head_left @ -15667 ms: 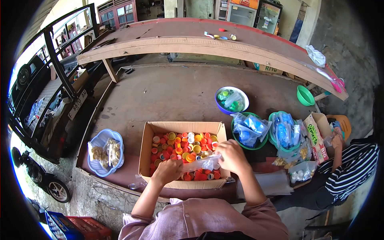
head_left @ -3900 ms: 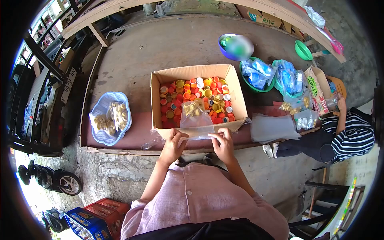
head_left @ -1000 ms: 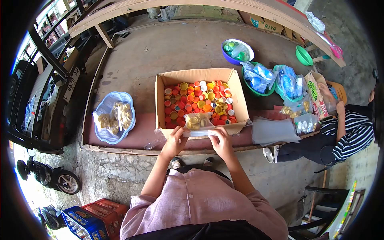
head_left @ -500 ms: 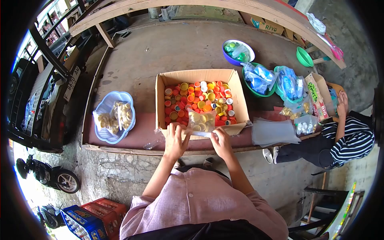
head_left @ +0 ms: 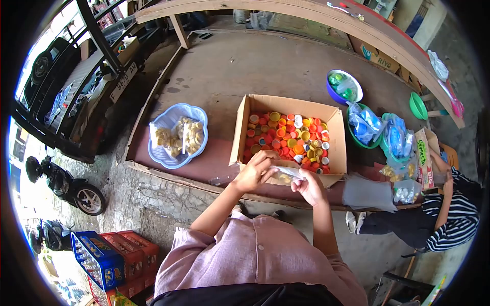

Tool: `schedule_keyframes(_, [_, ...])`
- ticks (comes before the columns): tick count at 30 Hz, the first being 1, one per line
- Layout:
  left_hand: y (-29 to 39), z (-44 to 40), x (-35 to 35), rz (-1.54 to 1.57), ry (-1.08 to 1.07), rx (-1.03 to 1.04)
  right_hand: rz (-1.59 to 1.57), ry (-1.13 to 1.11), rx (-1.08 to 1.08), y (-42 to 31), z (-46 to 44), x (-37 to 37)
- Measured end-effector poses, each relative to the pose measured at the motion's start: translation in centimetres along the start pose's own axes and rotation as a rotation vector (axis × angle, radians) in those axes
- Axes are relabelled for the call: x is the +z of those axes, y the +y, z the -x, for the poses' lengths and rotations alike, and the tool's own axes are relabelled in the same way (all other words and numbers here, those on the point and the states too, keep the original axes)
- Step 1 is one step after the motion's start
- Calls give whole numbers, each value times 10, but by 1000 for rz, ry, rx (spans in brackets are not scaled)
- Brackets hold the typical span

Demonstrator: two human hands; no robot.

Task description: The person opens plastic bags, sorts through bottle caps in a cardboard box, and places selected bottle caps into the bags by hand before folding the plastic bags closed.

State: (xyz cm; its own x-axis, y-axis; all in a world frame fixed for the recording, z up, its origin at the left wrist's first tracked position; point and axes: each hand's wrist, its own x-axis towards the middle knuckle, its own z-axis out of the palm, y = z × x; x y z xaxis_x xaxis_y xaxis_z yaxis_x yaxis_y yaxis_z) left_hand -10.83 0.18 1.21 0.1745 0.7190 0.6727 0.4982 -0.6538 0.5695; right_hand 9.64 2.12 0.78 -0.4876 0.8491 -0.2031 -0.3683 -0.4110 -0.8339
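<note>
A small clear plastic bag (head_left: 286,174) with yellowish bottle caps in it is held between my two hands, over the near edge of a cardboard box. My left hand (head_left: 254,172) is closed on the left end of the bag's top, its fingers bent. On the other end, my right hand (head_left: 310,187) pinches the bag with thumb and fingers. The cardboard box (head_left: 340,137) stands open just beyond, holding many loose red, orange, yellow and white bottle caps (head_left: 291,133). To the left, a light blue plastic basket (head_left: 203,109) holds filled bags of yellowish caps (head_left: 193,135).
Flat plastic bags (head_left: 370,193) lie right of the box, near a bag of silvery-white pieces (head_left: 407,191). Bowls hold green and blue bagged items (head_left: 365,125). Another person in a striped top (head_left: 451,214) sits at the right by an upright carton (head_left: 423,158). Crates (head_left: 109,262) stand lower left.
My view has turned left, shifting the scene rightward. The bag has tipped from upright to nearly flat in my hands, and my left hand has come over its top edge.
</note>
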Motion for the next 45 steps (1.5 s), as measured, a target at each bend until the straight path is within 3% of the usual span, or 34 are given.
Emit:
schedule_keyframes(1, [-1,3,-6,-6,2,-3,-181,-70,139,1,-3,6])
schedule_keyframes(3, [-2,13,-22,317,-35,-425,-470,-172,357,15,-12,15])
schedule_keyframes(7, [-10,38,-70,462,177,-837,-437,-133,393,34,-21,49])
schedule_keyframes(9, [-44,68,-99,460,411,-881,-157,-177,345,39,-24,61])
schedule_keyframes(11, [-60,68,-126,285,853,-823,-142,-203,350,53,-24,57])
schedule_keyframes(13, [-101,92,-165,176,926,-801,-6,-219,299,58,-22,56])
schedule_keyframes(15, [-122,89,-185,288,1146,-803,13,-204,288,60,-18,53])
schedule_keyframes(16, [-169,120,-197,264,1149,-823,21,-171,258,61,-15,51])
schedule_keyframes(17, [-195,129,-203,197,1176,-969,31,-138,227,62,-12,50])
schedule_keyframes(19, [-237,132,-198,184,1291,-992,5,-89,217,63,-9,47])
schedule_keyframes(21, [-289,157,-197,-22,1178,-1096,-25,-20,199,63,-5,44])
schedule_keyframes(23, [-287,150,-192,-134,1122,-1261,-26,12,174,65,-1,43])
schedule_keyframes(25, [-279,135,-193,-28,1217,-1346,-14,57,176,64,1,42])
schedule_keyframes(27, [-267,121,-193,303,1394,-1426,55,48,175,64,4,39])
schedule_keyframes(28, [-244,99,-190,511,1475,-1390,54,48,159,64,6,35])
schedule_keyframes(29, [-226,88,-188,702,1425,-1335,53,63,158,59,8,31])
schedule_keyframes(32, [-209,73,-188,875,1440,-1239,287,91,15,30,11,24])
schedule_keyframes(33, [-174,46,-179,746,1518,-1238,315,147,-73,18,12,18])
schedule_keyframes(35, [-204,80,-180,857,1518,-1082,349,250,-240,-1,8,-9])
schedule_keyframes(38, [-105,23,-130,263,1472,-1128,630,459,-356,-23,-12,-62])
schedule_keyframes(39, [-113,28,-115,196,1465,-1057,802,515,-390,-32,-19,-73])
schedule_keyframes(41, [-92,24,-71,203,1252,-899,1232,549,-537,-56,-23,-81])
schedule_keyframes(43, [-79,23,-30,9,999,-676,1307,612,-704,-72,-26,-101])
schedule_keyframes(45, [-48,5,4,81,849,-589,1249,766,-712,-88,-18,-114])
